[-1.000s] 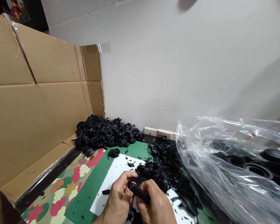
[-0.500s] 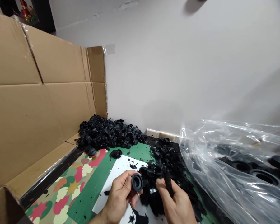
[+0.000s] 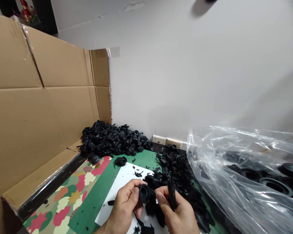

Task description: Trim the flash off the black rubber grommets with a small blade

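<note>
My left hand pinches a small black rubber ring part between thumb and fingers, its opening turned toward me. Close beside it, my right hand grips a slim black tool that points upward, and its thumb nearly touches the ring. Both hands hover over a white sheet scattered with black trimmings. A heap of black scraps lies just beyond the hands.
A pile of black ribbed rubber parts sits in the back corner by a tall cardboard wall. One loose part lies on the green mat. A clear plastic bag holding larger black parts fills the right side.
A second ago both hands were together on the part and tool. They drew apart, showing the ring's opening, and now the right hand has come back close to the ring.
</note>
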Available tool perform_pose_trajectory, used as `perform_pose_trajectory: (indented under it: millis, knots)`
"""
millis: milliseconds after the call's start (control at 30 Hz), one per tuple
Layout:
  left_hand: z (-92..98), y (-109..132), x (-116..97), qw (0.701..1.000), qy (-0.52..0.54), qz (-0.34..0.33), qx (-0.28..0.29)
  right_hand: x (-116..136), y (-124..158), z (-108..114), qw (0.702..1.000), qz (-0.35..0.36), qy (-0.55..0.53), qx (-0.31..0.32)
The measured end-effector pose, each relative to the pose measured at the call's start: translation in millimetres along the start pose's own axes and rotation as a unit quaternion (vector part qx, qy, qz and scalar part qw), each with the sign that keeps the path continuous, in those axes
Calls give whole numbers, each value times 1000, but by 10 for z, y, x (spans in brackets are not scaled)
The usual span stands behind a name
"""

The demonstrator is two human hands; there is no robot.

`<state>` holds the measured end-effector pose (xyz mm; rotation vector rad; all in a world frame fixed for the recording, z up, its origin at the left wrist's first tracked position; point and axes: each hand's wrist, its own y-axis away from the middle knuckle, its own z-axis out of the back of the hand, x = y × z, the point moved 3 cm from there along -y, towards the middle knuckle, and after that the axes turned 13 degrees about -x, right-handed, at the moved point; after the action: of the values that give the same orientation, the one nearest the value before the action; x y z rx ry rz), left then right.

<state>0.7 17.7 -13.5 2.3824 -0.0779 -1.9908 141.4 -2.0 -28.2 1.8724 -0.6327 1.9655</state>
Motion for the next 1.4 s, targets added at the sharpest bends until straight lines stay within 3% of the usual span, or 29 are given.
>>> perform_pose_trajectory:
  millis: [267, 633, 833, 1067, 1400]
  knots:
    - [33, 3, 32, 998, -54, -30, 2, -7, -5, -4, 999, -33, -7, 25]
    - [63, 29, -19, 972, -170, -161, 6, -9, 12, -30, 989, -104, -70, 77]
    - [42, 24, -34, 980, -157, -120, -8, -71, 48, -45, 984, -123, -62, 110]
    - [14, -13, 15, 997, -60, 34, -45, -216, 32, -45, 978, -151, -72, 126]
    - [-17, -24, -56, 993, -6, 70, -91, -316, 26, -43, 975, -157, -72, 140]
